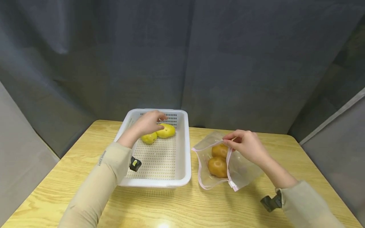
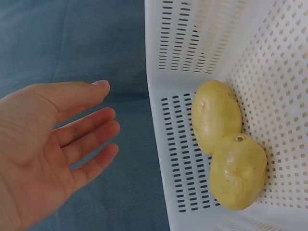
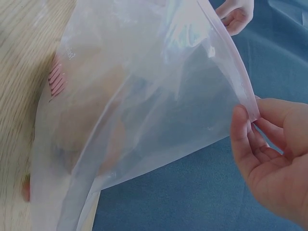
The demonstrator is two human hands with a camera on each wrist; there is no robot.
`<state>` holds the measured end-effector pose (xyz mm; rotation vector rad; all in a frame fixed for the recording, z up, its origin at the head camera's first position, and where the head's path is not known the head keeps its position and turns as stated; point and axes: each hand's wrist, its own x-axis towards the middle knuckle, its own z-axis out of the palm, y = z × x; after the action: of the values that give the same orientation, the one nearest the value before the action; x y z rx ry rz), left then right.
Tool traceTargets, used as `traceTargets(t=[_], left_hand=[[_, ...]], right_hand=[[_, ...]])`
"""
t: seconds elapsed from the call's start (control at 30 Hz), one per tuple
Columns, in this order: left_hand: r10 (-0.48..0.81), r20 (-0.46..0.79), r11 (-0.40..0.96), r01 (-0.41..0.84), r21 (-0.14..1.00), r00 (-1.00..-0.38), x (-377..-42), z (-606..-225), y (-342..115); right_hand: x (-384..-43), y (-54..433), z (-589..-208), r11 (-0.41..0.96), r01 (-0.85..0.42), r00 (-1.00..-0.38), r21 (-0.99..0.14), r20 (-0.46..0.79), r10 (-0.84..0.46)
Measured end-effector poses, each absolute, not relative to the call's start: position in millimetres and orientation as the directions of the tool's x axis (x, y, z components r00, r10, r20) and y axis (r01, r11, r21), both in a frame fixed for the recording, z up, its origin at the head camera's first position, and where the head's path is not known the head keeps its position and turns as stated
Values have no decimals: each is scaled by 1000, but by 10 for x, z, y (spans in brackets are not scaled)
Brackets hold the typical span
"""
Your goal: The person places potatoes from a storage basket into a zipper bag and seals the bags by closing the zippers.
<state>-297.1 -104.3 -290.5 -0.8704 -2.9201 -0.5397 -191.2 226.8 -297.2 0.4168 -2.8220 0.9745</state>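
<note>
My left hand (image 1: 149,122) hovers over the far part of a white perforated plastic basket (image 1: 186,148), its fingers loosely bent around nothing. Below it, two yellow potatoes (image 1: 166,130) lie side by side on the basket floor; the left wrist view shows both potatoes (image 2: 236,173) against the basket's far wall. To the right, my right hand (image 1: 248,145) pinches the pink-edged mouth of a clear zip bag (image 1: 245,167) between thumb and fingers. The bag's mouth gapes, and inside sit two brownish-orange, potato-like rounds (image 1: 217,167). Through the cloudy plastic in the right wrist view they are blurred.
Basket and bag stand next to each other on a light wooden table (image 1: 159,205). A dark curtain (image 1: 228,69) hangs behind the table's far edge, with grey panels (image 1: 22,158) at the sides. A pink slider (image 1: 233,185) sits on the bag's near edge.
</note>
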Motion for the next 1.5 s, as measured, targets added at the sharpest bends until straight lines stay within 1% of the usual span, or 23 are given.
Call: traceTargets(t=[0.37, 0.67, 0.8, 1.03, 1.27, 1.5], left_hand=[[471, 89, 807, 469, 360, -878, -3112, -3027, -1122], [430, 22, 840, 409, 357, -903, -3205, -3162, -1169], [406, -17, 845, 368, 388, -914, -3233, -3240, -1197], [369, -32, 837, 318, 445, -929, -3265, -3354, -1230], [326, -52, 854, 271, 444, -944, -3294, -3436, -1243], [335, -71, 865, 277, 418, -939, -3313, -3514, -1299]], right_hand=[[-1915, 2255, -2986, 756, -304, -952, -579, 211, -222], [-1901, 2251, -2978, 751, -307, -951, -585, 220, -217], [-1892, 2250, -2984, 750, -302, -953, -588, 217, -214], [-1889, 2249, -2995, 751, -307, -951, -584, 223, -215], [-1876, 2244, -3004, 752, -293, -955, -591, 213, -205], [-1868, 2235, -3014, 754, -300, -953, -585, 221, -208]])
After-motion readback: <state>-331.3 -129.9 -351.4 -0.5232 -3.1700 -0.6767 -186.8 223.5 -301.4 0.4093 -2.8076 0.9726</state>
